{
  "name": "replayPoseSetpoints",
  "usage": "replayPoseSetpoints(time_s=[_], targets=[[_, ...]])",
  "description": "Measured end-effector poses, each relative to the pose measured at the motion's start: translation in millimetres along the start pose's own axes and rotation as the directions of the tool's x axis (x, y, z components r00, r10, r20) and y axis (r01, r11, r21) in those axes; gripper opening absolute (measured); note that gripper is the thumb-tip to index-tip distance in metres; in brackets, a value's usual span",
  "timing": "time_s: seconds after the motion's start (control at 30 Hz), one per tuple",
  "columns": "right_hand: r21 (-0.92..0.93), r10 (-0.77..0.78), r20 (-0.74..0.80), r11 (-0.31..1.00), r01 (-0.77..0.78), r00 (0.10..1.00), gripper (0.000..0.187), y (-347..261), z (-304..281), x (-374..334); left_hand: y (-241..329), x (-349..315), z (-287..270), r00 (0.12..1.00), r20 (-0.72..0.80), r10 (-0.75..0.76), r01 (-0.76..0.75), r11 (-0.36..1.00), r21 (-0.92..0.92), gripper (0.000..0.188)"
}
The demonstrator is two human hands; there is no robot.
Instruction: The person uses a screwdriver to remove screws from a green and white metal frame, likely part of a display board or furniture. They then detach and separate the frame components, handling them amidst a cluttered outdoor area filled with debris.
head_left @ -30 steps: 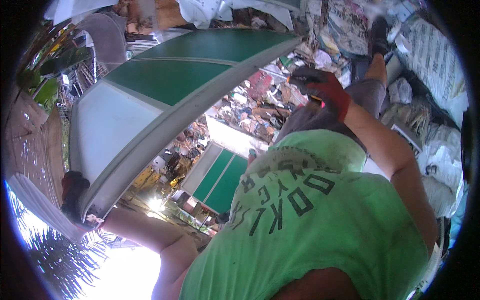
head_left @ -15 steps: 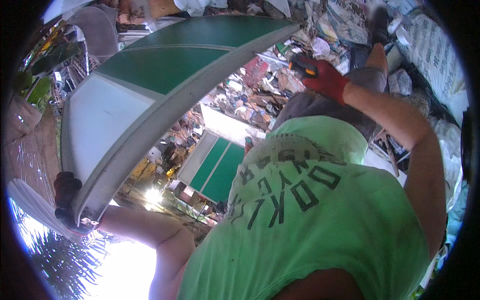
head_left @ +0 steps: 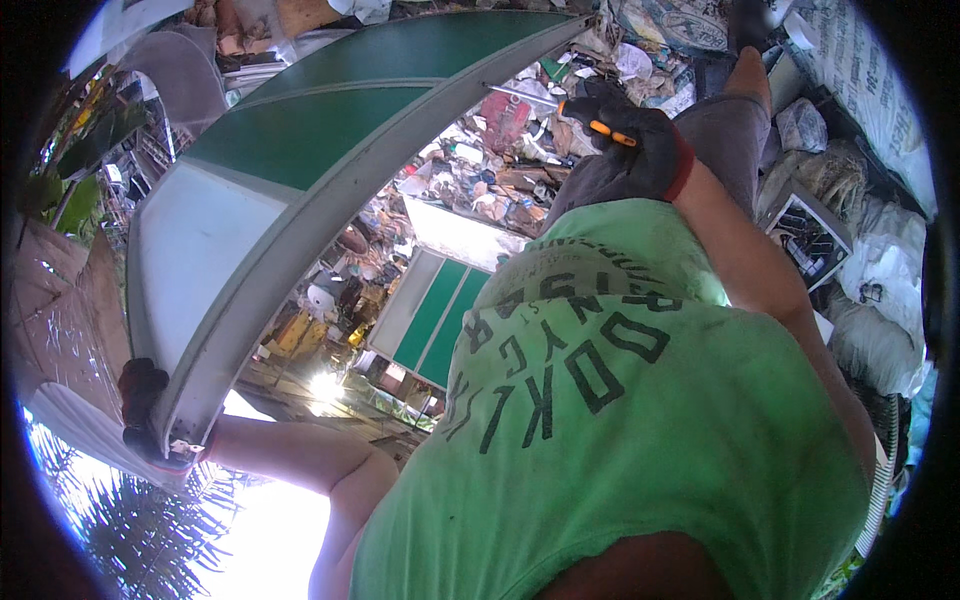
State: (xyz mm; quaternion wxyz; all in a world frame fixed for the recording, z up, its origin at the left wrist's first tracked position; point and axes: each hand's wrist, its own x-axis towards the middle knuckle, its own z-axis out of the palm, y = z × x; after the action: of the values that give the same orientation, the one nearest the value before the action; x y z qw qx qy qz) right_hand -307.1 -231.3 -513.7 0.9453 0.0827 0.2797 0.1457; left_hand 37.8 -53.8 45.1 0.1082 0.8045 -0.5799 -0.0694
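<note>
A large panel of green and white sheets in a grey metal frame stands tilted in front of me. My left hand, in a dark glove, is closed around the frame's lower left end, beside a small metal fitting. In my right hand, gloved in black and red, is a screwdriver with an orange and black handle. Its shaft points left, and the tip meets or nearly meets the inner edge of the frame's long side; exact contact is unclear.
Below lies a heap of mixed scrap. A second green-and-white framed panel rests on the ground under the first. Printed sacks and a small rectangular frame lie to the right. Cardboard stands at the left.
My right hand has turned, showing its dark palm side, and the screwdriver has shifted left toward the frame. My left hand keeps its grip on the panel.
</note>
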Motion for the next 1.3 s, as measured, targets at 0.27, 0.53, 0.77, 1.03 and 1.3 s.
replayPoseSetpoints(time_s=[0.27,0.53,0.77,1.03,1.3], targets=[[-0.945,-0.095,-0.018,0.328,0.014,0.995,0.041,-54,37,5,-6,-7,-2,0.995,-0.019,0.097,-0.096,0.994,0.044,0.042],[-0.942,-0.276,0.242,0.161,0.293,0.930,0.054,-56,51,-6,-1,-5,-1,1.000,0.000,0.020,-0.020,0.996,-0.088,0.043],[-0.127,0.059,0.082,0.991,-0.049,0.995,0.041,-12,15,-2,-1,0,0,0.998,0.005,0.069,-0.069,0.995,0.066,0.041],[-0.877,-0.311,0.157,-0.481,-0.013,0.937,0.056,-56,45,5,-1,-4,4,0.999,-0.016,0.040,-0.040,0.999,0.033,0.041],[-0.583,-0.212,0.111,0.777,0.237,0.971,0.038,-61,61,-10,5,-2,3,0.999,-0.026,0.030,-0.029,0.999,0.031,0.041]])
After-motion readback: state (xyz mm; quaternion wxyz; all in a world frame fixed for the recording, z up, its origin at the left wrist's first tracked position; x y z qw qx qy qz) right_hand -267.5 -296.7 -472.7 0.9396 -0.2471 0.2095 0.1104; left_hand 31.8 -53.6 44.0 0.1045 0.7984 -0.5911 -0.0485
